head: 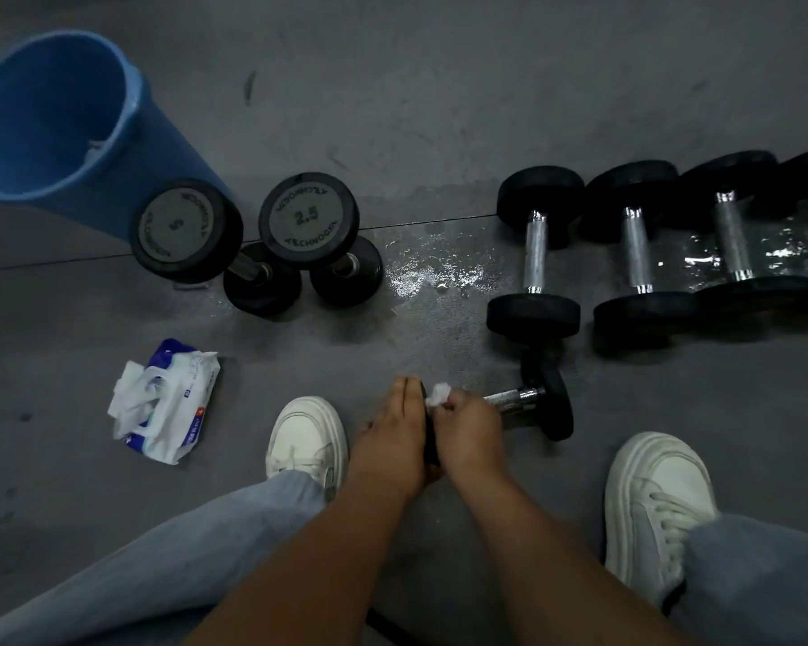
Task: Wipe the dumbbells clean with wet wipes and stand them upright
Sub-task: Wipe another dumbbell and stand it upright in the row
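Note:
A small black dumbbell [528, 397] with a chrome handle lies on its side on the floor between my feet. My left hand [393, 426] lies flat against its near end plate, fingers straight. My right hand [467, 419] grips a crumpled white wet wipe [438, 394] against the handle beside that plate. Two dumbbells [309, 221] stand upright at the centre left, one marked 2.5 and one [187, 226] marked 5. Several more dumbbells [535, 254] lie on their sides in a row at the right.
A blue bin [61, 118] stands at the upper left. An open pack of wet wipes [169, 398] lies on the floor at the left. A wet patch [435, 268] glistens on the grey floor. My white shoes [306, 435] flank the hands.

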`<state>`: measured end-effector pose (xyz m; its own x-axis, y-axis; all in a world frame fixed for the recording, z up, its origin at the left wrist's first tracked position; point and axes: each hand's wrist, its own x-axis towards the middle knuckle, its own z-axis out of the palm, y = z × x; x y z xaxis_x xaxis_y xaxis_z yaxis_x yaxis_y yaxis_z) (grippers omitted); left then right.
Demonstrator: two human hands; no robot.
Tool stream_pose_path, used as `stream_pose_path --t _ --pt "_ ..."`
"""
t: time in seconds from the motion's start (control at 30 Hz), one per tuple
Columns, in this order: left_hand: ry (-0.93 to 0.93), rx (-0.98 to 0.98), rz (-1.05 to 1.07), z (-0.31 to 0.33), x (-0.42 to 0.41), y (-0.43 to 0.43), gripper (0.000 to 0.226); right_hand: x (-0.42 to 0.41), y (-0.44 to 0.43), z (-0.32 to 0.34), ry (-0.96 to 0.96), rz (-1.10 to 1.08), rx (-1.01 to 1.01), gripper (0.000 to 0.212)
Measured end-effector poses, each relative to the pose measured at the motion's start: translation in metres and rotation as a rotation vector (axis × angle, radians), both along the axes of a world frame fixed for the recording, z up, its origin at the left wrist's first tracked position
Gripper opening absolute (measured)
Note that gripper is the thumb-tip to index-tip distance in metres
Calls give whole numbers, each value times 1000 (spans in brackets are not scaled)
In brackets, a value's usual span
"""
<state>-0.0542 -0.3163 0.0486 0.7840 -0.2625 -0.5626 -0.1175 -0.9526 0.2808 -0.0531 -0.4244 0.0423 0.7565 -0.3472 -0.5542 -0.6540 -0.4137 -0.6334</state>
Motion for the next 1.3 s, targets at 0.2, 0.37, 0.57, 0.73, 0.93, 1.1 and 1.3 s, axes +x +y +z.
stream_pose_path --t 0.2,0.37,0.57,0.73,0.93,1.1,1.3 --pt "-4 -17 11 -5 0 2 114 1 -3 4 -18 173 -127 26" --pt "-8 -18 9 -2 -2 3 116 9 -4 8 68 226 -159 39" --pt "-6 -3 2 -3 -2 2 117 -2 -5 1 159 214 -84 29" --pt "-25 -12 4 0 1 0 113 -6 -2 1 75 117 -13 17" --pt "-8 -7 16 5 0 0 111 -18 -5 -7 246 134 -80 39" --pt "18 27 5 1 1 0 114 -39 -6 -10 261 -46 67 35" --pt "2 10 -5 2 4 0 112 -2 4 6 53 -69 38 33"
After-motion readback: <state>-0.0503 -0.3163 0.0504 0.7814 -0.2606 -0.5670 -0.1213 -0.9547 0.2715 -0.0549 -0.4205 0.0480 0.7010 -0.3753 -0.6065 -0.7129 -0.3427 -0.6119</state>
